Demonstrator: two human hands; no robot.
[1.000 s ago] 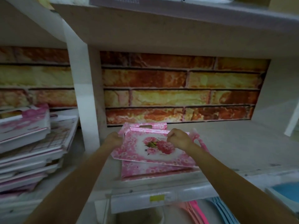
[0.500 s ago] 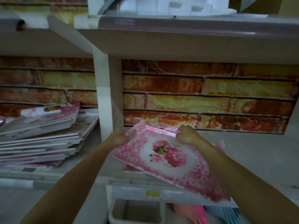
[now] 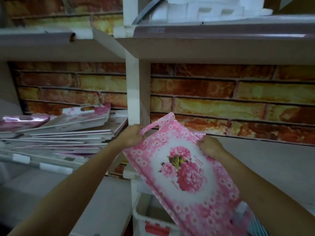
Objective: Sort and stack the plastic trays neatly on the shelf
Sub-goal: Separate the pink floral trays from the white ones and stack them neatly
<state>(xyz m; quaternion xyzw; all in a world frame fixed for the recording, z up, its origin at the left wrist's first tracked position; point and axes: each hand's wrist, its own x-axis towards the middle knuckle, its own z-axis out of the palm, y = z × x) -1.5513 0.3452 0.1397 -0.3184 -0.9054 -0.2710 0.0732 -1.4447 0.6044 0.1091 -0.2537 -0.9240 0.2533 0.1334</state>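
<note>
- A pink floral tray (image 3: 185, 169) is held aloft in both hands in front of a white shelving unit, tilted so that its handle end points up toward the shelf upright (image 3: 136, 92) and its far end slopes down toward the lower right corner of the view.
- The left hand (image 3: 132, 136) is seen gripping the tray's cut-out handle, fingers curled around the pink loop at the top corner.
- The tray's upper right edge is pinched by the right hand (image 3: 210, 147), with the thumb laid on the printed face beside the flower motif.
- The tray is kept clear of the shelf board (image 3: 265, 160) on the right, which is shown pale and bare behind the right forearm.
- An untidy stack of trays (image 3: 64, 133) is pictured on the left-hand shelf, the pieces lying fanned and skewed, the topmost one white and pink with a slot handle.
- A brick-pattern backing (image 3: 221, 99) is displayed behind both shelf bays.
- White foam packing (image 3: 196, 10) is seen on the upper shelf, above a grey shelf edge strip.
- A white bin (image 3: 153, 218) with a red clasp is partly visible below the tray, near the bottom edge.
</note>
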